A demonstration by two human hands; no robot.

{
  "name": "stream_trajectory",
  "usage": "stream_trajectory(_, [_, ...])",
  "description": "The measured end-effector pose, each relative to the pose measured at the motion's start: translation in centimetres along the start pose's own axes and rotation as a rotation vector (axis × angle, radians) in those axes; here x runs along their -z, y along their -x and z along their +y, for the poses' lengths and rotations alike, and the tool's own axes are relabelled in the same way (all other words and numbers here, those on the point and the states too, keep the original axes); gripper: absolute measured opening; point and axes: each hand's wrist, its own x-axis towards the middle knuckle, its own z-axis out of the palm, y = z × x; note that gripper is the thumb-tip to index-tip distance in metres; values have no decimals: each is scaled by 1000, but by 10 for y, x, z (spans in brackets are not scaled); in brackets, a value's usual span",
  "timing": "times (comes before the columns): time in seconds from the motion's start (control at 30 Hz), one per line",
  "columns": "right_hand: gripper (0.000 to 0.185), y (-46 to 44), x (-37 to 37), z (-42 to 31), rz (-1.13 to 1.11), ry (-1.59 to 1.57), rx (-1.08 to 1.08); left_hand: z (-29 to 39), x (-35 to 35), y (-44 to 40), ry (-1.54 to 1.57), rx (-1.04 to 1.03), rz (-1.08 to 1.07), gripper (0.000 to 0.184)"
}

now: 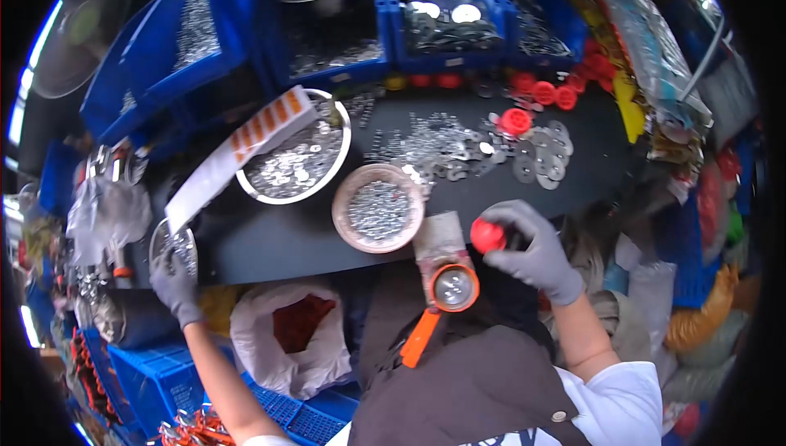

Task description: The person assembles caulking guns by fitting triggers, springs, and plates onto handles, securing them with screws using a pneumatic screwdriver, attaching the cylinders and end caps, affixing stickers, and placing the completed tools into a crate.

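My left hand (173, 286), in a grey glove, reaches to a small bowl (182, 243) of little metal parts at the table's left end. Its fingers are drawn together over the parts; what they pinch, if anything, is hidden. On the other side, my gloved right hand (536, 254) grips a red round plastic piece (488, 236) between thumb and fingers. Left of it, at the table's front edge, is an orange ring with a metal centre (454, 286). An orange handle (421, 338) slants down from the ring. A pale block (442, 237) lies just behind.
A pink bowl (344, 221) of small metal pins and a larger white bowl (345, 147) of metal pieces stand mid-table. A paper strip (209, 180) crosses the white bowl. Loose washers (544, 151) and red wheels (516, 122) lie behind. Blue bins (446, 61) line the back.
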Motion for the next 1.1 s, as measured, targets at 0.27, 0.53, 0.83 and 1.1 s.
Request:
stream_trajectory(0.27, [48,16,-28,-20,-231,217,208,91,16,55,475,-4,198,21])
stream_trajectory(0.53, [47,25,-38,-17,-168,432,262,302,79,164,1025,-581,-791,21])
stream_trajectory(0.83, [47,20,-28,3,-192,245,370,312,74,163,584,-1286,-357,45])
stream_trajectory(1.1, [52,16,-20,6,-341,230,426,312,70,167,523,-1314,-320,47])
